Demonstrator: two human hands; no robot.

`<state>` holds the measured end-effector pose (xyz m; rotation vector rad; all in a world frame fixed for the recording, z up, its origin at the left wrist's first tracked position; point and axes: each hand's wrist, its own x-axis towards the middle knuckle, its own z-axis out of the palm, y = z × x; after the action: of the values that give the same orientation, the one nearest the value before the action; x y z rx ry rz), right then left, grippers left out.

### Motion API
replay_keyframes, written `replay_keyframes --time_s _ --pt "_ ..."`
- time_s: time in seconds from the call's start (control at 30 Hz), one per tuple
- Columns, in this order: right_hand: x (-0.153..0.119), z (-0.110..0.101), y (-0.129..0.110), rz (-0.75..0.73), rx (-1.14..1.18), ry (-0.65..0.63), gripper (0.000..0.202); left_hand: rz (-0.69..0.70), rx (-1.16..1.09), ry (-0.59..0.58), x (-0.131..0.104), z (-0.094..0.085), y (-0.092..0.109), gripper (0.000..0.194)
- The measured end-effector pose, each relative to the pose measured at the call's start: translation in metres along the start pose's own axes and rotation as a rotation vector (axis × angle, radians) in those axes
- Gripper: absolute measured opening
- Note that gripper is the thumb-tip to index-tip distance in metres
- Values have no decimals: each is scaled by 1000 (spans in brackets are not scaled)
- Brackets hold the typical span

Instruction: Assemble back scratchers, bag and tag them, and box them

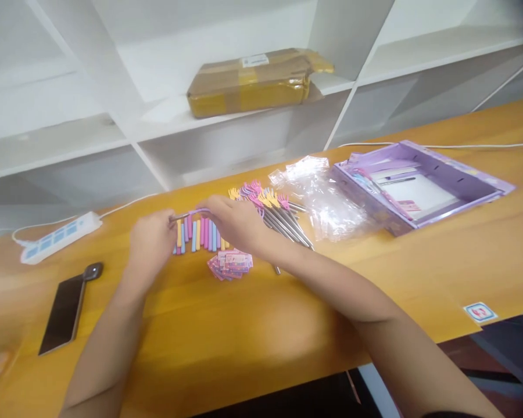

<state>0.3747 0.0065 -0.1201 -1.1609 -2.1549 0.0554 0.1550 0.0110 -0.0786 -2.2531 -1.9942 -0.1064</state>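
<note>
Between my two hands stretches a back scratcher with a metal rod [182, 217] and a purple end. My left hand [151, 241] is closed around the rod's left end. The fingers of my right hand [235, 220] pinch the purple end, partly hiding it. Below the rod lies a row of coloured handles [194, 235] in blue, pink, yellow and purple. Just under my right hand sits a small stack of pink printed cards [230, 264]. Behind that wrist is a pile of back scratchers [283, 217] with metal rods and pink, yellow and purple claw heads.
Clear plastic bags [331, 206] lie beside a purple box [375, 204] holding pens and papers. On the left are a power strip [61, 237], a phone [63, 313] and a small black device [93, 271]. A taped carton [253, 84] rests on the shelf behind.
</note>
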Motion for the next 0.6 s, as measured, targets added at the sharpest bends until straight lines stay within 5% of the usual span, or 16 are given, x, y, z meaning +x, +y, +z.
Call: replay_keyframes --time_s 0.23,0.33,0.47,0.6 --pt "7 -50 3 59 48 -72 28 369 -310 -333 -22 3 2 18" --pt "8 -82 22 179 -9 -74 34 437 -407 -418 -21 0 -5 18" --pt "3 -111 87 514 -357 -150 38 407 -630 -544 -18 -2 -8 21" --pt "-10 -113 164 940 -515 -464 55 346 -742 -591 -21 -3 -5 28"
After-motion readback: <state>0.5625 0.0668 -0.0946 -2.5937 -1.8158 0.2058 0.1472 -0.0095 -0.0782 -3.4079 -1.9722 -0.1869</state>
